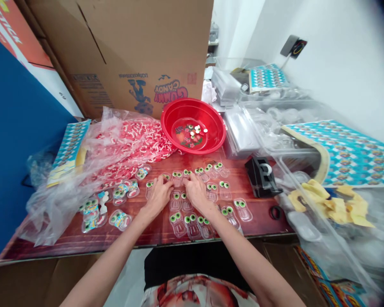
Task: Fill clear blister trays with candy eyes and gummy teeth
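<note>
Rows of clear plastic blister shells lie on the table, each with a pair of green eyeball candies at its top. My left hand is among the upper shells, fingers curled in and tips pressed on the edge of a shell. Beside it, my right hand has its fingers bent and tips together on the neighbouring shell, just below its eyeballs. The hands hide parts of the shells beneath them. At left lie several packs with printed labels.
Behind the shells stands a red basin with a few loose eyeballs. A plastic bag of red-and-white candies spreads to the left. At right are a black tape dispenser, a tape roll, label sheets and yellow paper scraps.
</note>
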`<state>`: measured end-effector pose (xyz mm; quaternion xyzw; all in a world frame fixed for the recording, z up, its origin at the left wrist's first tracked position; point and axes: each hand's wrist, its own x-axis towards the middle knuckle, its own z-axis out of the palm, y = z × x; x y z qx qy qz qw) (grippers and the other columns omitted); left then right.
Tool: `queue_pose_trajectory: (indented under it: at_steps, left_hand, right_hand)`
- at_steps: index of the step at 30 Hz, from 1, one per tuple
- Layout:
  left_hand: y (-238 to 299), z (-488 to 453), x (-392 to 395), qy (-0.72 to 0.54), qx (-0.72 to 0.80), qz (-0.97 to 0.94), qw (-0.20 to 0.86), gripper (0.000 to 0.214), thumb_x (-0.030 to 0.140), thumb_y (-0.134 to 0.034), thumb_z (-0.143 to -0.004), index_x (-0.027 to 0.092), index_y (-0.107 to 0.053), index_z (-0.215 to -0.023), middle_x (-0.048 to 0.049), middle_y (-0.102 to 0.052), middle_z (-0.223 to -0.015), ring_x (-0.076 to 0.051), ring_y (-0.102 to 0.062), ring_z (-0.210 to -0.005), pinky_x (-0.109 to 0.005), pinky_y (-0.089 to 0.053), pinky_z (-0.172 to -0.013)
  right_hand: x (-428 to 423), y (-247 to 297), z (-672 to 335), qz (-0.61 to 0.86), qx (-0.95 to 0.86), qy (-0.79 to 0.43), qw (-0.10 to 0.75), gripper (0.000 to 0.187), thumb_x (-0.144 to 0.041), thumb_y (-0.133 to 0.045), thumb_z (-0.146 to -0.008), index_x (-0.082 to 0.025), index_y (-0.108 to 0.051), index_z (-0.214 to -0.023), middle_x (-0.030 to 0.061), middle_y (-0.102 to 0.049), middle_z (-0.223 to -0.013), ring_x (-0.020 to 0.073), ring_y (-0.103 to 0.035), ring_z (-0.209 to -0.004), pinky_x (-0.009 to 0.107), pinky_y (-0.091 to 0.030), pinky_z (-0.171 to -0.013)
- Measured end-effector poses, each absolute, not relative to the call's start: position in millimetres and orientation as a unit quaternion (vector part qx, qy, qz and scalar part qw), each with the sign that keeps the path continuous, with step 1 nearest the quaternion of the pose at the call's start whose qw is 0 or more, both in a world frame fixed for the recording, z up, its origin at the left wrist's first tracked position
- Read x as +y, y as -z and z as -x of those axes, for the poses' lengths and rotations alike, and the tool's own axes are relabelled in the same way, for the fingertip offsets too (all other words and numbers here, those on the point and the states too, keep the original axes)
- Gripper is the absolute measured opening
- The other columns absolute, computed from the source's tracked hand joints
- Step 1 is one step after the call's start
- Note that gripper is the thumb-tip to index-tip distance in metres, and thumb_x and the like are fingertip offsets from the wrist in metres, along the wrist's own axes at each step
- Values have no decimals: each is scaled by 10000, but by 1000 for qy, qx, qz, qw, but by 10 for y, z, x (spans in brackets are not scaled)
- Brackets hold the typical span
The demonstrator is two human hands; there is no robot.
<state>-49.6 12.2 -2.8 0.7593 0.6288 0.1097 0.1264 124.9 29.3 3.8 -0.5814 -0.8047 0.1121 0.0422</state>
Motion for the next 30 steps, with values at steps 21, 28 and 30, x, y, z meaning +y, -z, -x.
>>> queue_pose_trajectory:
  at_steps: [21, 28, 30]
  left_hand:
    - [77, 466, 174, -144, 641, -752, 53, 293, 252, -495, -945, 190, -728, -1110, -129, -518, -1108, -272, -503, -1005, -429, -456, -936]
    - [80, 372, 176, -127, 621, -771, 59, 342, 238, -458, -956, 219, -725, -1168, -136, -499, -1121, -296, -481, -1065, -447, -446, -950]
    - [79, 374, 176, -131, 621, -771, 62, 334, 235, -461, -953, 212, -731, -1147, -135, -502, -1122, -295, -482, -1072, -449, -442, -958]
  right_hand:
    - [395, -85, -1658, 671, -734, -92, 48, 287, -165, -481, -948, -169, -708, -1124, 141, -683, -1076, 244, -610, -938, 339, -424, -825]
    - [418, -63, -1326, 644, -752, -128, 56, 269, -166, -484, -938, -115, -736, -1019, 156, -710, -1030, 231, -633, -930, 311, -452, -834]
    - [395, -92, -1283, 634, -759, -135, 64, 265, -187, -488, -941, -144, -740, -1011, 133, -713, -1020, 216, -634, -907, 295, -455, -813]
